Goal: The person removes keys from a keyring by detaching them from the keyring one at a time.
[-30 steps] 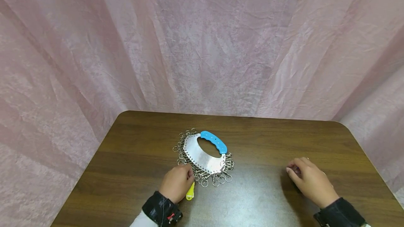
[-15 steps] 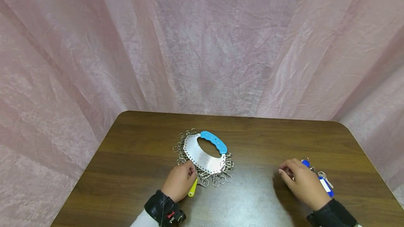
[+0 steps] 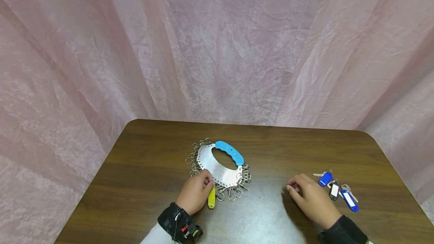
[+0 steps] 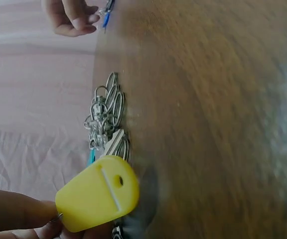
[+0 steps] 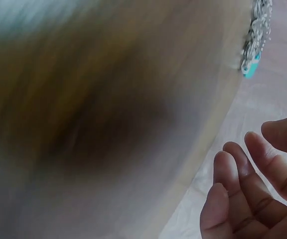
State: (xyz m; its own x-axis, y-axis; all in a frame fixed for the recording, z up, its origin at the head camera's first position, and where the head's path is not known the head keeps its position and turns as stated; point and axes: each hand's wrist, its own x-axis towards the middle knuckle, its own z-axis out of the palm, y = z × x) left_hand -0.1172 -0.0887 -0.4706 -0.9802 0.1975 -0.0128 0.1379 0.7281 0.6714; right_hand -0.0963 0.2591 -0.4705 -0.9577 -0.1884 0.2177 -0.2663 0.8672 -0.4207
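Note:
My left hand (image 3: 194,194) pinches a yellow key tag (image 4: 98,193) near its narrow end, where a bit of wire ring shows at the thumb. It is held right at the near edge of a curved metal key-holder plate (image 3: 216,165). That plate has a blue grip (image 3: 231,152) and is fringed with metal rings (image 3: 232,195). To the right, my right hand (image 3: 310,202) is over the table with loosely bent fingers; the right wrist view shows nothing between the thumb and fingers (image 5: 270,169).
Beyond my right hand lie keys with a blue tag (image 3: 325,179), a black tag (image 3: 334,191) and another blue tag (image 3: 350,201). The wooden table (image 3: 152,150) has its far edge against a pink curtain (image 3: 217,48).
My right hand has moved left, away from the tagged keys, which it covered earlier and which now show. My left hand has shifted slightly right and forward with the yellow tag.

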